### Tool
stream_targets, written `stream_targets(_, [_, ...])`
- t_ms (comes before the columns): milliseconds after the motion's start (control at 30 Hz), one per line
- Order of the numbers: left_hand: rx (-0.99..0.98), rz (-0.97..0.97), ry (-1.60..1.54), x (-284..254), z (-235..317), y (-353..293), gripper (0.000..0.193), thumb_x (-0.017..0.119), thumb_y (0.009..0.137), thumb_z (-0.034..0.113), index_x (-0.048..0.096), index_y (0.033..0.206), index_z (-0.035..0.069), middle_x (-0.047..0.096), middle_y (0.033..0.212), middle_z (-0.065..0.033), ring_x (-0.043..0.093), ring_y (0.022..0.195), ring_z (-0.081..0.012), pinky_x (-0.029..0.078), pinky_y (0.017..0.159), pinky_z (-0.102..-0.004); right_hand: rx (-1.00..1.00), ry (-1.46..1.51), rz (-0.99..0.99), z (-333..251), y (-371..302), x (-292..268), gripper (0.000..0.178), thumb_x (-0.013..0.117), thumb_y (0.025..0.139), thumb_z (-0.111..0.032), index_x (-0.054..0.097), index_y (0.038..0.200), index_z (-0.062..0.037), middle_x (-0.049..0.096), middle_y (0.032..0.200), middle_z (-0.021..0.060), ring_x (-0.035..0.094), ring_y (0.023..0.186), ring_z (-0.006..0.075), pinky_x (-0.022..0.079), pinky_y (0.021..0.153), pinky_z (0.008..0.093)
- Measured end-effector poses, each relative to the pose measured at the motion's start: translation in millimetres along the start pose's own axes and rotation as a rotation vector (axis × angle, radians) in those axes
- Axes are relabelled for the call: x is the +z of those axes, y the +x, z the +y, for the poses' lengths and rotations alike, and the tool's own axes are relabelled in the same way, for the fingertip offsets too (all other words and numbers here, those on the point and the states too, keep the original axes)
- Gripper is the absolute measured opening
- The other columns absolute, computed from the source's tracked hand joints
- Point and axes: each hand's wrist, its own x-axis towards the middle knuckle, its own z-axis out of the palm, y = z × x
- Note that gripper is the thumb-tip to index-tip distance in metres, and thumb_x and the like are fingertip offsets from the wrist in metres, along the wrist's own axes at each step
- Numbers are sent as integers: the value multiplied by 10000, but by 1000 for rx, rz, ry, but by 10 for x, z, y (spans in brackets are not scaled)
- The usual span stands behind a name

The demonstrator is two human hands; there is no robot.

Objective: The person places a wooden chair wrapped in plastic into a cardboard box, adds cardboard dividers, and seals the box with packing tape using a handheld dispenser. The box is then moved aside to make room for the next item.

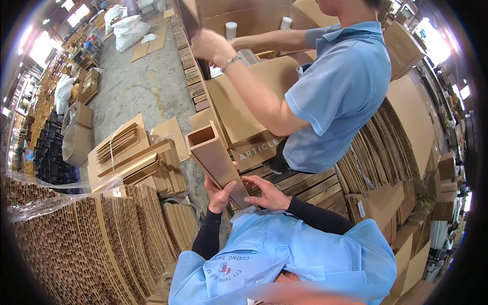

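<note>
A long rectangular cardboard tube (217,161) stands tilted in front of my chest. Its open, hollow end points up and away, and its lower end comes close to my shirt. My left hand (219,196) is closed around the tube's left side, with the thumb lying across the face toward me. On the other side, my right hand (268,194) rests against the lower part with its fingers apart and loosely bent. Some fingertips behind the tube are hidden.
A co-worker in a blue shirt (340,81) reaches over a large open carton (254,96) just ahead. Stacked corrugated cardboard (76,244) rises at my left, with tied flat pieces (119,142) beyond it. More cardboard sheets (381,147) lean at the right. Wooden pallet slats (310,190) lie below.
</note>
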Motion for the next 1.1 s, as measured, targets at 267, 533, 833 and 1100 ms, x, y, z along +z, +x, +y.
stream_targets(267, [-20, 21, 5, 90, 72, -122, 580, 799, 815, 83, 510, 1310, -7, 667, 1210, -175, 658, 1090, -247, 538, 947, -384, -20, -9, -3, -39, -132, 2, 712, 756, 904, -310, 438, 1481, -40, 523, 1395, 163, 582, 1200, 287, 488, 1006, 395])
stream_targets(533, [-12, 27, -12, 159, 180, -170, 560, 798, 807, 138, 545, 1281, -20, 673, 1191, -174, 661, 1075, -255, 541, 936, -389, -73, 21, 33, -58, -221, 50, 808, 812, 855, -303, 406, 1503, -42, 495, 1452, 161, 548, 1276, 288, 475, 1027, 407])
stream_targets(833, [23, 54, -41, 384, 253, -188, 574, 794, 808, 251, 590, 1253, -50, 673, 1154, -213, 684, 1012, -299, 573, 870, -419, -117, -28, 65, -81, -319, 32, 875, 839, 812, -283, 375, 1516, -48, 499, 1450, 173, 542, 1273, 311, 465, 1036, 418])
stream_targets(1100, [-5, 17, -73, 450, 275, -252, 567, 798, 798, 206, 586, 1258, -49, 679, 1161, -199, 677, 1022, -281, 564, 890, -411, -99, 11, 103, -51, -411, 99, 846, 829, 821, -266, 388, 1508, -45, 543, 1406, 178, 565, 1251, 316, 470, 1027, 414])
